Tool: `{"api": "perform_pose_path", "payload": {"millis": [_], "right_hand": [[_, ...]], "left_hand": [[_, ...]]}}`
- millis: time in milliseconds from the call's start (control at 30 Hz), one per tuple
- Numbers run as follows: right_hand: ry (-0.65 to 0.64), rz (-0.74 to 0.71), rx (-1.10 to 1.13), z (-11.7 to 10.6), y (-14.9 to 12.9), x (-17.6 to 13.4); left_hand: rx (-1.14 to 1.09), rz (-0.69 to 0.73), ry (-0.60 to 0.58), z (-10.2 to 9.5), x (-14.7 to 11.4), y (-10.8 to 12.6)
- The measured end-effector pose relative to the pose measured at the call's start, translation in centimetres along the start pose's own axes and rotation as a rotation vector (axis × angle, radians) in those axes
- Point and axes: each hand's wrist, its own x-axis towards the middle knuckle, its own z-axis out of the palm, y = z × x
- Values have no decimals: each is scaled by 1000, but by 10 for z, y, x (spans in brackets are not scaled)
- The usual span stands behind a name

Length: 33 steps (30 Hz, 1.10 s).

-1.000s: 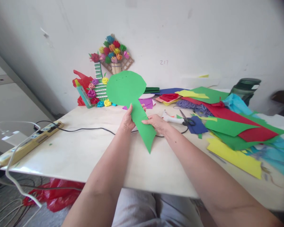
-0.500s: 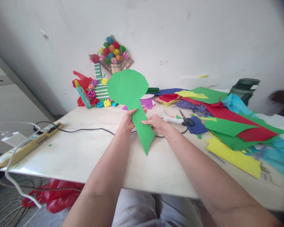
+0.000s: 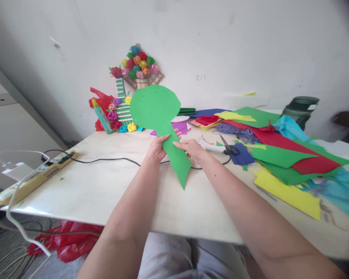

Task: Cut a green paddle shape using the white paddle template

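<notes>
A green paper cutout (image 3: 155, 108) with a wide rounded top and a narrower strip ending in a point is held up above the table. My left hand (image 3: 158, 147) is closed on the left edge of its strip, thumb in front and fingers behind. On the strip's right edge, my right hand (image 3: 190, 149) pinches the sheet between thumb and fingers. A row of small dark marks shows near the cutout's top. Just right of my right hand lie a white glue gun (image 3: 211, 146) and scissors (image 3: 231, 149) on a dark blue piece.
Coloured paper, including a yellow sheet (image 3: 287, 190), covers the right side near a dark green bottle (image 3: 299, 108). A glue bottle (image 3: 103, 118) and paper-flower crafts (image 3: 138, 62) stand at the back left. A power strip (image 3: 37, 176) lies left; a black cable (image 3: 104, 159) crosses the table.
The green paper cutout has tilted slightly, its rounded top shifting left and its pointed end right. Both hands keep hold of it.
</notes>
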Motion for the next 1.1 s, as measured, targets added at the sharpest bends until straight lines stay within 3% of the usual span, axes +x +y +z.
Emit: {"api": "perform_pose_path", "payload": {"millis": [300, 733, 967, 1100], "right_hand": [[81, 30, 53, 3, 5, 5], [62, 13, 143, 7, 10, 7], [-32, -67, 29, -7, 10, 9], [-72, -9, -41, -11, 9, 9]], "left_hand": [[7, -85, -31, 7, -2, -1], [-13, -73, -37, 12, -3, 0], [-42, -84, -17, 3, -2, -1], [-21, -98, -53, 1, -3, -1]]}}
